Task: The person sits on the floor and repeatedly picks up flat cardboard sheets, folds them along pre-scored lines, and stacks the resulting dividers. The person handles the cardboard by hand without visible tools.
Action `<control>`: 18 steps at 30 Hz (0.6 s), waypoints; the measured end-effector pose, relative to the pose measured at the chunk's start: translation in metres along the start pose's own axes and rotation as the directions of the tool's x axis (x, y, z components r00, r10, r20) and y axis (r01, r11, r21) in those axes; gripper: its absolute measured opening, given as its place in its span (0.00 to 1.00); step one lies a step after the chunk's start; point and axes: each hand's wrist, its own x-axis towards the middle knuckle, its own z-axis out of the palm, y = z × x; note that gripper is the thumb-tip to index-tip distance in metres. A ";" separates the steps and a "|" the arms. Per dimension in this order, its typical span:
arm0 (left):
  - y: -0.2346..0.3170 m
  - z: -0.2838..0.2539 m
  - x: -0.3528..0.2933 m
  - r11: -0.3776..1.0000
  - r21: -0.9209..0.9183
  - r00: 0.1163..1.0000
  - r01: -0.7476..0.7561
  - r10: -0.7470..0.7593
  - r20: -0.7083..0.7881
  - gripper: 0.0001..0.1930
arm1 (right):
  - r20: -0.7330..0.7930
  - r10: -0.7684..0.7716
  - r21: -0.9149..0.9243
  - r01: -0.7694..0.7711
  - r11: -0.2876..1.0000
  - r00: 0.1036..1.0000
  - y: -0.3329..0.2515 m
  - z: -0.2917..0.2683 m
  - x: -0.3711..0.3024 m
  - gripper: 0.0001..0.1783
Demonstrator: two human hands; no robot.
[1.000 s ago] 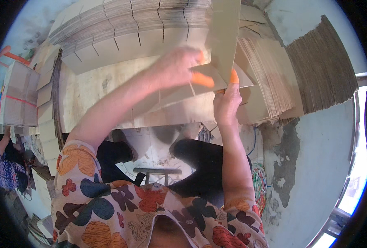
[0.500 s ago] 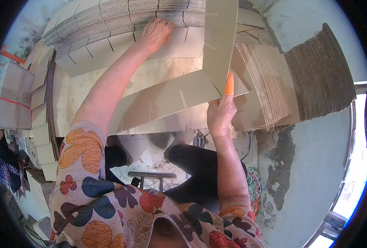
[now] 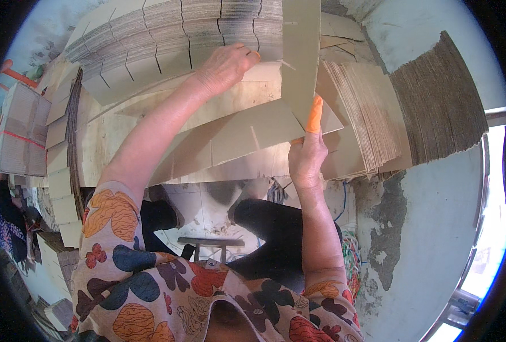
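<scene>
My left hand [image 3: 230, 67] reaches over the table to the front of a long stack of slotted cardboard strips [image 3: 201, 31]. Its fingers close on the upper edge of one cardboard strip [image 3: 265, 72], which tilts away from the stack; an orange finger cover shows at a fingertip. At the right, my right hand [image 3: 307, 157], an orange cover on its thumb, pinches two cardboard dividers where they cross. One divider [image 3: 300, 51] points away from me, and the other [image 3: 224, 139] slants down to the left above the table.
Right of my right hand lie a fanned stack of pale cardboard pieces [image 3: 373, 114] and a brown stack seen edge-on [image 3: 438, 102]. Overlapping cardboard pieces [image 3: 59, 154] line the table's left end, beside a carton [image 3: 22, 131]. A small stool [image 3: 210, 242] stands below.
My left hand has moved right and slightly toward me, drawing a strip's top edge away from the stack. My right hand keeps its hold on the crossed dividers, nearly still.
</scene>
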 end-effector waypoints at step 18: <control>0.043 -0.028 -0.009 0.977 -0.153 0.967 -0.146 0.109 -0.229 0.05 | 0.105 0.161 -0.101 -0.151 0.983 0.981 -0.002 -0.005 -0.008 0.40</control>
